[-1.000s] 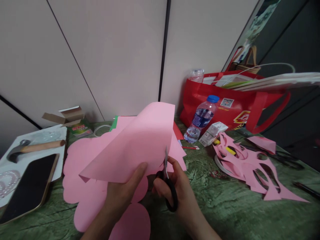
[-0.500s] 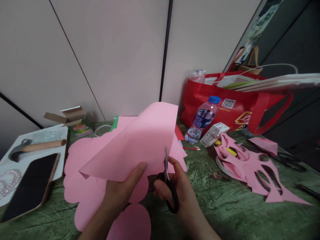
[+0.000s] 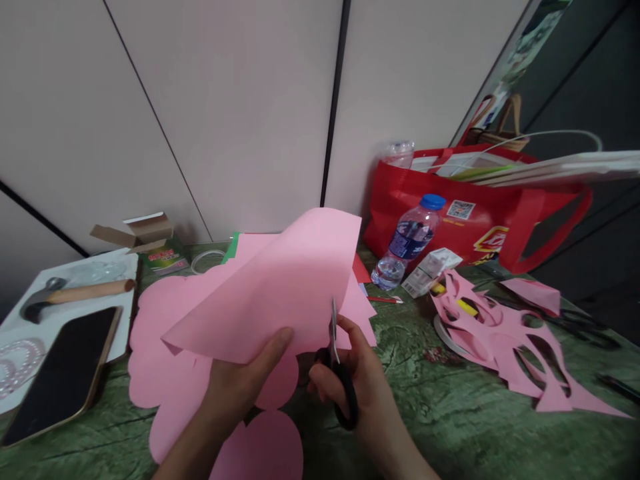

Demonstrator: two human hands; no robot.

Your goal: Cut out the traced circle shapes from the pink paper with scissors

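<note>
A curled sheet of pink paper point(image 3: 280, 287) is pinched in my left hand point(image 3: 245, 383), thumb on top and the other fingers hidden beneath. In my right hand point(image 3: 363, 380) is a pair of black-handled scissors point(image 3: 345, 393), fingers through the loops. The blades point up and away at the sheet's lower right edge, with one blade showing over the paper. Below the sheet lie pink paper pieces with scalloped, rounded edges point(image 3: 170, 367), partly covered by my left arm.
At left are a hammer point(image 3: 85, 292), a phone point(image 3: 63, 373) and an opened small box point(image 3: 160, 250). To the right stand a water bottle point(image 3: 410, 243) and a red bag point(image 3: 450, 207); pink paper offcuts point(image 3: 520, 353) lie in front. A pale panelled wall point(image 3: 240, 120) rises behind.
The view has shifted slightly, so the background sits a little further right. Both hands keep their holds on the paper and scissors, almost still.
</note>
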